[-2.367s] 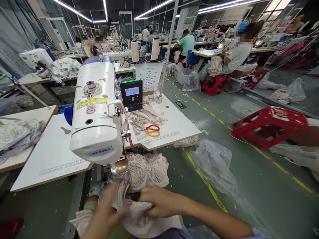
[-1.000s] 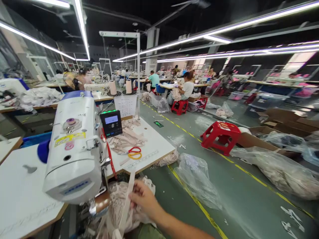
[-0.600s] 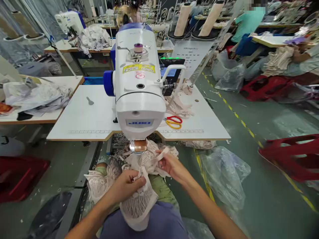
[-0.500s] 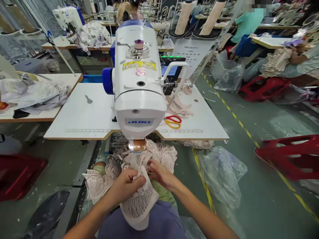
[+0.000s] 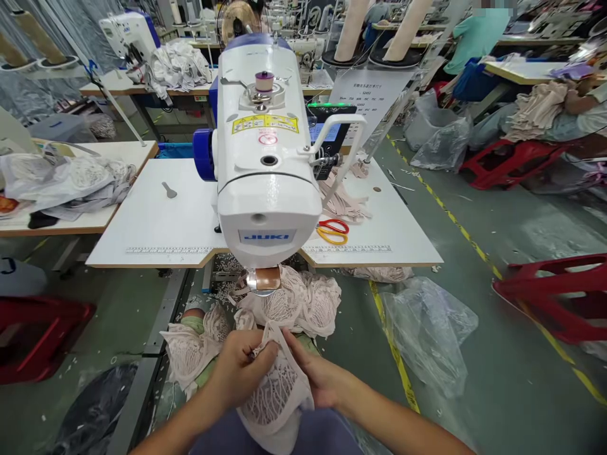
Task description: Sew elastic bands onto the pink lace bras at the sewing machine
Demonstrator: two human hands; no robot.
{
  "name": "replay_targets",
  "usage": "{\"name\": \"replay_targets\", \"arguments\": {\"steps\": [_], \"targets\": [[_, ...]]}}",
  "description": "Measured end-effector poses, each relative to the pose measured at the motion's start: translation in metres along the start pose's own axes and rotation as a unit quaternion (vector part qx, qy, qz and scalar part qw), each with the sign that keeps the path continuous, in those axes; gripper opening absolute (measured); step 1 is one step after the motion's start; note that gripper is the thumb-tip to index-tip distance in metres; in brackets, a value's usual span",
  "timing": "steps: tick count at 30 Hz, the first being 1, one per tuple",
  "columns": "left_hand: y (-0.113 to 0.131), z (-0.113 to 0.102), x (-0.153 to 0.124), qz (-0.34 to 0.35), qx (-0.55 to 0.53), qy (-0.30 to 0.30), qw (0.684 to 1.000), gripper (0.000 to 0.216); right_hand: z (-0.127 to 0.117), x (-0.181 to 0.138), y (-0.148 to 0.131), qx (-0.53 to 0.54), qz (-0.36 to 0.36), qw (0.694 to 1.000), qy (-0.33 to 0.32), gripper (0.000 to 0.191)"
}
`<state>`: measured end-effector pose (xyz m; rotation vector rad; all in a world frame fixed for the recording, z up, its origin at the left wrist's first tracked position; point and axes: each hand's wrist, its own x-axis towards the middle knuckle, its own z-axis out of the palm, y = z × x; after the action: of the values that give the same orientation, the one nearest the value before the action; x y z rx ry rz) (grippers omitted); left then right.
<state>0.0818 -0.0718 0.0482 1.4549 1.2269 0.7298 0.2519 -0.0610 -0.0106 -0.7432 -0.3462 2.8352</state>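
Observation:
My left hand (image 5: 239, 373) is closed on the top edge of a pale pink lace garment piece (image 5: 275, 395) held over my lap. My right hand (image 5: 320, 376) grips the same lace piece from the right, fingers curled under it. Just beyond my hands lies a heap of more lace pieces (image 5: 294, 303), below the head of a white sewing machine (image 5: 265, 158). Beige strips (image 5: 344, 199) and red-and-yellow scissors (image 5: 332, 230) lie on the white table (image 5: 156, 227) to the machine's right.
A control panel (image 5: 332, 142) and a printed sheet (image 5: 370, 95) stand behind the machine. Clear plastic bags (image 5: 427, 328) lie on the green floor to my right, near a red stool (image 5: 554, 297). Other people sit sewing at tables in the back.
My view swung from the aisle back down to the machine. My right hand brought a strip in from the table side, then closed on the lace piece beside my left hand.

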Motion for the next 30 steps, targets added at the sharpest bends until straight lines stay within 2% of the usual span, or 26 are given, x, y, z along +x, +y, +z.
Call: {"name": "replay_targets", "arguments": {"steps": [3,8,10,13,15,17,18,20,23,25,28,30], "targets": [[-0.001,0.003,-0.004,0.016,0.042,0.014,0.999,0.039,0.005,-0.002,0.002,0.016,-0.020,0.999,0.029,0.063],[0.000,0.010,-0.003,-0.002,0.032,-0.027,0.999,0.038,-0.001,0.006,-0.018,0.085,-0.173,0.973,0.124,0.036],[-0.002,0.010,-0.001,-0.020,0.012,-0.042,0.999,0.037,-0.008,0.004,-0.032,0.063,-0.240,0.955,0.162,0.032],[-0.009,0.005,0.002,-0.057,-0.008,-0.045,0.997,0.038,-0.019,-0.012,-0.051,-0.024,-0.314,0.929,0.197,0.033],[-0.013,0.001,0.004,-0.078,0.005,-0.044,0.996,0.039,-0.020,-0.024,-0.059,-0.114,-0.297,0.935,0.153,0.033],[-0.015,-0.002,0.005,-0.099,0.026,-0.050,0.993,0.039,-0.015,-0.033,-0.062,-0.222,-0.239,0.942,0.083,0.031],[-0.015,-0.002,0.005,-0.110,0.031,-0.058,0.992,0.039,-0.010,-0.035,-0.063,-0.277,-0.215,0.935,0.057,0.028],[-0.015,-0.001,0.007,-0.122,0.038,-0.074,0.989,0.038,0.001,-0.034,-0.062,-0.380,-0.206,0.901,0.037,0.020],[-0.014,-0.001,0.007,-0.114,0.055,-0.098,0.987,0.035,0.016,-0.027,-0.061,-0.486,-0.260,0.832,0.060,0.017],[-0.013,-0.003,0.008,-0.108,0.063,-0.104,0.987,0.031,0.021,-0.023,-0.060,-0.516,-0.288,0.802,0.085,0.018],[-0.012,-0.008,0.007,-0.081,0.060,-0.076,0.992,0.022,0.021,-0.022,-0.056,-0.532,-0.319,0.776,0.111,0.017],[-0.013,-0.009,0.007,-0.027,0.046,-0.049,0.997,0.014,0.019,-0.023,-0.053,-0.507,-0.335,0.784,0.128,0.016]]}}
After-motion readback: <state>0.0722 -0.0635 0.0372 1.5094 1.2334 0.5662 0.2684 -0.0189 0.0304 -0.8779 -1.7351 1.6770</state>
